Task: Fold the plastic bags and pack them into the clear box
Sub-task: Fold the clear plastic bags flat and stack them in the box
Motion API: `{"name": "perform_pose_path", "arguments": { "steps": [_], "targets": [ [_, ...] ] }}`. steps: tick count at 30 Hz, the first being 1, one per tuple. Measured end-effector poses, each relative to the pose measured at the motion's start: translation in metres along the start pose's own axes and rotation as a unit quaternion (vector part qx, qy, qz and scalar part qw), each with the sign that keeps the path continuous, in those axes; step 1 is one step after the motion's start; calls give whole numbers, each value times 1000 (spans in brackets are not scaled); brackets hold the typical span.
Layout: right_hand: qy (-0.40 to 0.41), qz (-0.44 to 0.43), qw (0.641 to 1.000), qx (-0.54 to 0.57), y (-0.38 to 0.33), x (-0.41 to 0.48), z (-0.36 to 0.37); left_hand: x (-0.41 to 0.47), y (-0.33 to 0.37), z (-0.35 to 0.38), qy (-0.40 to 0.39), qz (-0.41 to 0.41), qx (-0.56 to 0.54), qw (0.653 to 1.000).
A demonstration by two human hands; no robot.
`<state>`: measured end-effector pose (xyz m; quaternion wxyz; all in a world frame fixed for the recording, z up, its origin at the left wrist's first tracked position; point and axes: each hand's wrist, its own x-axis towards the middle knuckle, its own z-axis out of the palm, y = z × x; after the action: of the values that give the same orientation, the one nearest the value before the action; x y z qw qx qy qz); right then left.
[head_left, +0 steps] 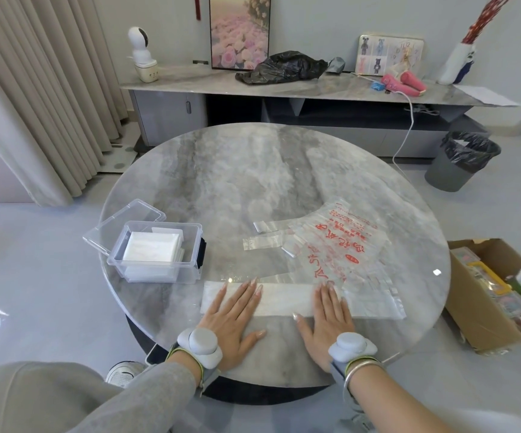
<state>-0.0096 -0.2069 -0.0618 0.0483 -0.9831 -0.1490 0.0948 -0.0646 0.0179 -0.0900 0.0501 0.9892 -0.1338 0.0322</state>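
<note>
A white plastic bag, folded into a long flat strip, lies near the front edge of the round marble table. My left hand presses flat on the strip's left part, fingers spread. My right hand lies flat on its right part. A clear box with its lid leaning open stands at the table's left and holds folded white bags. A clear bag with red print lies spread out at the right, its lower end beside my right hand.
A cardboard box with odds and ends sits on the floor to the right. Behind the table are a low sideboard carrying a black bag, and a grey bin. Curtains hang at the left.
</note>
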Motion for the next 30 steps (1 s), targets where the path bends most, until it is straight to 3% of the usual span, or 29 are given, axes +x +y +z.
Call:
{"name": "perform_pose_path", "arguments": {
  "steps": [6, 18, 25, 30],
  "targets": [
    [12, -34, 998, -53, 6, 32, -67, -1, -7, -4, 1, 29, 4, 1000],
    [-249, -3, 968, -34, 3, 49, -79, -2, -13, -16, 7, 55, 56, 997],
    [-193, 77, 978, 26, -2, 54, -70, -4, -16, -22, 12, 14, 51, 999],
    [-189, 154, 959, 148, -17, 47, -67, 2, -8, -23, 21, 39, 42, 998]
  ]
}}
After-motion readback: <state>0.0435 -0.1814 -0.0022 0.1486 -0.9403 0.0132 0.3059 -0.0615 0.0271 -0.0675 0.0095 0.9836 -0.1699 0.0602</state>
